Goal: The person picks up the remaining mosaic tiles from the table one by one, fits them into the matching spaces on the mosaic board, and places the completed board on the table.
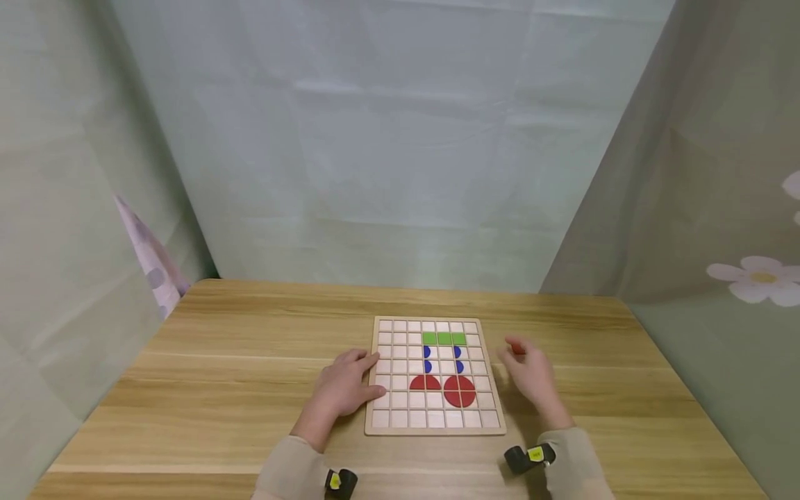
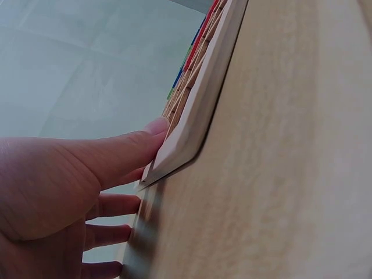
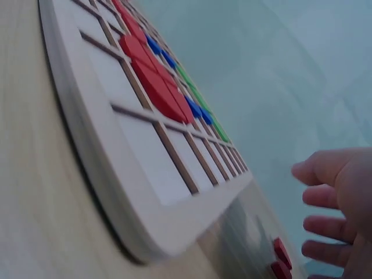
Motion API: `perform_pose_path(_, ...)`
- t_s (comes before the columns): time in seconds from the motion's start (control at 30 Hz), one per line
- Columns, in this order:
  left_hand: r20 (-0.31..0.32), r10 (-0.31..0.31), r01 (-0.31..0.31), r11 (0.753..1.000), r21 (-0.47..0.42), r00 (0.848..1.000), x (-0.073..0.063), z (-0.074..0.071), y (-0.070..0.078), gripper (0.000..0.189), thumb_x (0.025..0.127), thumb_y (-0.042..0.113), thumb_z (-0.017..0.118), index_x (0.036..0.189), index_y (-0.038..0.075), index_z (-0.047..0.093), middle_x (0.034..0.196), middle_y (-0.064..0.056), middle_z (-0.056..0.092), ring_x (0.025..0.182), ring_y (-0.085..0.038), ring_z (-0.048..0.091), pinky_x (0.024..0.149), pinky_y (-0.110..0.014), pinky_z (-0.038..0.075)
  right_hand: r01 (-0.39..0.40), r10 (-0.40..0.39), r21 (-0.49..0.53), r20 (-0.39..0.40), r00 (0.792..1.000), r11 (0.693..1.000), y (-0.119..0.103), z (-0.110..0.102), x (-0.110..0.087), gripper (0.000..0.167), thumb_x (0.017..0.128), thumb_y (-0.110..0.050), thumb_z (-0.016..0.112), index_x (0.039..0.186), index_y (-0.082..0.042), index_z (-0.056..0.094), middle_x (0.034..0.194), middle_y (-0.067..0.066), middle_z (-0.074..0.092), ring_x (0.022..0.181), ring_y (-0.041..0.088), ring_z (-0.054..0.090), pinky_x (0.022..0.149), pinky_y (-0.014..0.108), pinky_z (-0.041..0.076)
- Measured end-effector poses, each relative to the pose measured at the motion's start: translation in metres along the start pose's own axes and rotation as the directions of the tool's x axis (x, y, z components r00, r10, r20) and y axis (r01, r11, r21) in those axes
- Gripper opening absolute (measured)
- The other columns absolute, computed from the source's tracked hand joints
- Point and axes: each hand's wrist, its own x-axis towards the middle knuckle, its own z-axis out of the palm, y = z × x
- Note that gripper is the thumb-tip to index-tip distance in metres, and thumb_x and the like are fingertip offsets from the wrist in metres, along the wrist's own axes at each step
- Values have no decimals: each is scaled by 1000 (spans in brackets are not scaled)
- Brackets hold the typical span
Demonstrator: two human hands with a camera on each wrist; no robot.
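A wooden grid board [image 1: 435, 431] lies flat on the table, with pieces set in its cells. Three green squares [image 1: 444, 338] form a row near the top, above several blue half-round pieces [image 1: 428, 367]. Lower down, red quarter-round pieces make a half disc [image 1: 426, 382] and a full disc [image 1: 459, 392]. My left hand [image 1: 342, 385] rests at the board's left edge, its thumb on the frame and other fingers beside it. Off the right side, my right hand [image 1: 530, 371] hovers with loosely bent fingers. Loose red pieces [image 3: 281, 256] lie on the table below it, apart from the fingers.
The wood-grain table [image 1: 262, 326] extends around the board. Pale cloth curtains [image 1: 400, 153] hang behind the table and on both sides. A black wrist camera [image 1: 530, 457] sits at the right sleeve, another black camera [image 1: 340, 482] at the left.
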Motion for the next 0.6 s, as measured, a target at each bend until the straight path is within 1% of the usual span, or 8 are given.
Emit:
perform_pose_path(0.13,3,-4,4,1000,-3,1000,0,0,0,62,82,37,72,135,11,54,141,-15,46,131,-36,40,101,-59,36,7,-7,-103,-4,1000,995,4,-5,0,42,90,-19,63,123,7,57,119,27,56,111,39,54,94,52,44)
perform_pose_path(0.33,3,-2,2,1000,-13,1000,-1,-1,1,61,82,36,72,135,11,54,140,-16,47,131,-37,40,101,-59,36,-28,39,-228,43,998,973,8,-8,-3,46,88,-18,63,124,10,55,128,32,49,114,45,51,96,56,42)
perform_pose_path(0.47,1,0,0,1000,-19,1000,-1,-1,2,61,82,36,72,135,10,54,140,-16,47,131,-37,40,101,-60,35,-33,49,-261,55,997,965,8,-9,-4,46,86,-17,63,122,11,56,127,32,51,113,44,52,95,55,42)
perform_pose_path(0.6,1,1,-1,1000,-22,1000,-1,-1,2,61,83,36,72,135,10,54,140,-16,47,132,-37,40,101,-59,35,-53,72,-268,61,996,962,6,-10,-5,43,86,-16,63,121,9,58,118,28,57,102,38,56,88,51,46)
